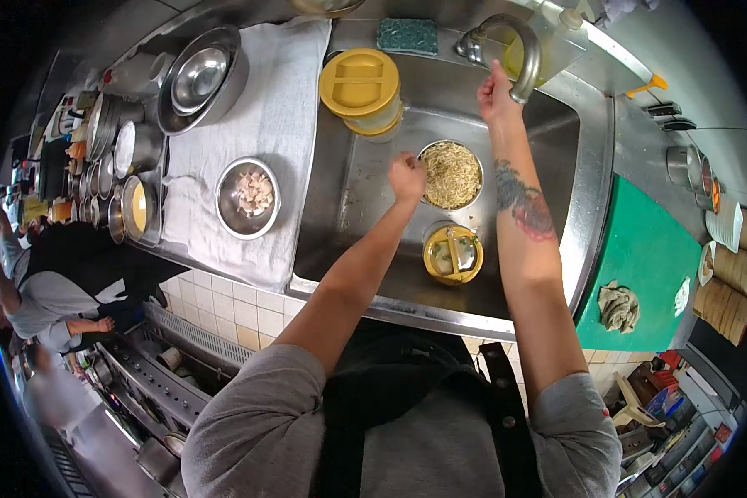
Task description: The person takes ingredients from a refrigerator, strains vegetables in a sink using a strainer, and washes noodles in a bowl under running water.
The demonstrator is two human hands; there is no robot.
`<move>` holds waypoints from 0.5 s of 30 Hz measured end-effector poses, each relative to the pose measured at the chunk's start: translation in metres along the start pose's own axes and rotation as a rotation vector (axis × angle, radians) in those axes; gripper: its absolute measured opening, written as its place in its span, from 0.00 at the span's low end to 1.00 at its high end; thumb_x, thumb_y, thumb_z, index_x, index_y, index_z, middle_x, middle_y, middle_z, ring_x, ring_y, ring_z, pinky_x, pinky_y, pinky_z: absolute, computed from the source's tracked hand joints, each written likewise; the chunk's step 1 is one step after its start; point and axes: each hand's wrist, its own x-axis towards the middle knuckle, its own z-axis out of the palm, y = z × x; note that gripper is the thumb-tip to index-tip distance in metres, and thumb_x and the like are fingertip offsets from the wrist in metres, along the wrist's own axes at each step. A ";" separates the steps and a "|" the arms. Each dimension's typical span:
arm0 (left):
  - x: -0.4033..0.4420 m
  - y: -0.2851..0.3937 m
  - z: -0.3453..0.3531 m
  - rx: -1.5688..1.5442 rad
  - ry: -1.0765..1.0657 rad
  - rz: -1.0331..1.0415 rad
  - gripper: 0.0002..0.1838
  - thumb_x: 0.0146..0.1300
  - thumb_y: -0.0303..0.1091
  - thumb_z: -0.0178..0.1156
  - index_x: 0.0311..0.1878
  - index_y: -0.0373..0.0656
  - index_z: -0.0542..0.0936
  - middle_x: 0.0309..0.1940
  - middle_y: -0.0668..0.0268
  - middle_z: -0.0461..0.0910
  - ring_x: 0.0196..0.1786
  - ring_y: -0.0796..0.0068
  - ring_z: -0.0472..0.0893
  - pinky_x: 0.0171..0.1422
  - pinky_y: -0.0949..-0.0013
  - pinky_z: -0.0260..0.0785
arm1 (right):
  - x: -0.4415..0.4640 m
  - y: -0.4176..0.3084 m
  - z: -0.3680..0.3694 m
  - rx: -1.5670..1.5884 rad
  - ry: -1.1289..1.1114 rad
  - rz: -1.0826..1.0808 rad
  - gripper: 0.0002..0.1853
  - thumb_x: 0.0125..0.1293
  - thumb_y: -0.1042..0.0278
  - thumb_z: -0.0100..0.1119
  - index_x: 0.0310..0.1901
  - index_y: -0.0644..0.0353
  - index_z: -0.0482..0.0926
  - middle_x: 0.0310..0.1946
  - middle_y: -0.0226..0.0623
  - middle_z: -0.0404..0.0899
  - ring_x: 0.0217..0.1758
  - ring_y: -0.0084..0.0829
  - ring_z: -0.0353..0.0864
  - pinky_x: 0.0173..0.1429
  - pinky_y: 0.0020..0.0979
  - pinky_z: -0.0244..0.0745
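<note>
My left hand [407, 176] is closed at the left rim of a round metal bowl [480, 187] in the sink. Pale yellow, thin-cut food [451, 173] fills that bowl; its kind is unclear. Under the curved steel faucet [529, 62], my right hand [496, 93] has its fingers curled, one pointing up toward the fitting. What those fingers hold, if anything, is hidden. Toward me from the bowl stands a small yellow-rimmed container [453, 255] with a handle across its top. A larger yellow-lidded tub [360, 81] sits at the sink's back left corner.
Left of the sink [353, 216], a white cloth [282, 75] carries a metal bowl of pale chunks [255, 193] and nested steel bowls [201, 79]. A green scouring pad [407, 36] lies behind. On the right, a green board [639, 249] bears a crumpled rag [619, 306]. Another person [50, 307] stands far left.
</note>
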 end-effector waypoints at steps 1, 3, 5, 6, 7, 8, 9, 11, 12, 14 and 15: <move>0.002 -0.003 0.007 -0.096 -0.050 -0.085 0.09 0.55 0.31 0.57 0.36 0.36 0.80 0.28 0.57 0.80 0.33 0.63 0.79 0.39 0.65 0.70 | 0.003 0.000 0.001 -0.035 -0.014 0.030 0.06 0.58 0.74 0.63 0.28 0.66 0.76 0.20 0.33 0.73 0.15 0.22 0.65 0.17 0.22 0.58; 0.013 -0.007 0.027 -0.295 -0.150 -0.250 0.09 0.57 0.29 0.57 0.40 0.38 0.79 0.29 0.66 0.79 0.31 0.73 0.77 0.38 0.68 0.69 | 0.008 0.002 0.002 -0.050 0.048 0.014 0.05 0.54 0.78 0.65 0.30 0.65 0.77 0.21 0.34 0.74 0.15 0.22 0.64 0.16 0.22 0.57; 0.023 -0.007 0.053 -0.521 -0.183 -0.369 0.08 0.58 0.30 0.57 0.40 0.41 0.79 0.28 0.67 0.78 0.31 0.73 0.76 0.37 0.67 0.68 | 0.032 0.004 -0.006 -0.043 0.066 0.050 0.12 0.47 0.81 0.70 0.32 0.63 0.76 0.23 0.36 0.76 0.16 0.26 0.68 0.20 0.26 0.63; 0.024 -0.005 0.062 -0.634 -0.198 -0.427 0.08 0.58 0.30 0.56 0.41 0.43 0.79 0.28 0.68 0.78 0.31 0.73 0.76 0.37 0.66 0.67 | 0.030 0.007 -0.003 -0.164 0.095 -0.157 0.13 0.48 0.77 0.70 0.32 0.61 0.74 0.22 0.32 0.73 0.17 0.24 0.67 0.21 0.24 0.62; 0.022 0.012 0.057 -0.630 -0.244 -0.498 0.08 0.59 0.32 0.55 0.40 0.43 0.79 0.27 0.69 0.77 0.32 0.74 0.75 0.37 0.67 0.66 | 0.018 0.009 0.007 -0.282 0.123 -0.364 0.15 0.49 0.73 0.71 0.31 0.59 0.71 0.22 0.29 0.70 0.18 0.22 0.66 0.21 0.23 0.62; 0.023 0.031 0.055 -0.624 -0.291 -0.569 0.08 0.60 0.33 0.54 0.40 0.43 0.78 0.26 0.69 0.76 0.32 0.74 0.74 0.37 0.67 0.65 | 0.004 0.006 0.014 -0.454 0.147 -0.508 0.17 0.48 0.71 0.72 0.33 0.59 0.69 0.23 0.29 0.70 0.20 0.22 0.67 0.25 0.23 0.64; 0.021 0.053 0.049 -0.618 -0.339 -0.641 0.09 0.61 0.35 0.53 0.39 0.43 0.78 0.25 0.70 0.75 0.32 0.75 0.73 0.37 0.67 0.64 | -0.020 0.001 0.026 -0.624 0.197 -0.653 0.20 0.48 0.69 0.73 0.35 0.58 0.67 0.24 0.28 0.70 0.22 0.22 0.68 0.29 0.22 0.67; 0.012 0.084 0.049 -0.759 -0.315 -0.736 0.12 0.62 0.38 0.50 0.40 0.42 0.77 0.24 0.68 0.74 0.32 0.75 0.72 0.38 0.68 0.63 | -0.012 0.005 0.010 -0.862 0.136 -0.893 0.20 0.48 0.69 0.73 0.35 0.59 0.68 0.24 0.29 0.71 0.23 0.22 0.69 0.32 0.22 0.68; 0.008 0.093 0.051 -0.833 -0.301 -0.783 0.13 0.63 0.40 0.48 0.41 0.41 0.77 0.24 0.68 0.74 0.32 0.74 0.72 0.38 0.68 0.63 | -0.009 0.007 0.004 -0.980 0.099 -1.014 0.20 0.48 0.69 0.73 0.35 0.60 0.68 0.25 0.30 0.72 0.24 0.22 0.70 0.34 0.22 0.69; 0.007 0.100 0.057 -0.993 -0.322 -0.961 0.15 0.64 0.42 0.45 0.42 0.42 0.76 0.26 0.66 0.74 0.32 0.73 0.72 0.39 0.67 0.64 | -0.026 0.012 -0.003 -0.918 -0.001 -1.013 0.17 0.50 0.69 0.71 0.35 0.63 0.70 0.23 0.33 0.75 0.25 0.24 0.73 0.33 0.24 0.70; 0.007 0.103 0.059 -1.075 -0.334 -1.052 0.16 0.65 0.43 0.44 0.42 0.42 0.76 0.27 0.65 0.74 0.32 0.72 0.73 0.40 0.66 0.65 | -0.033 0.019 -0.013 -0.956 0.039 -0.946 0.16 0.51 0.69 0.70 0.35 0.65 0.73 0.23 0.35 0.76 0.25 0.26 0.75 0.34 0.26 0.72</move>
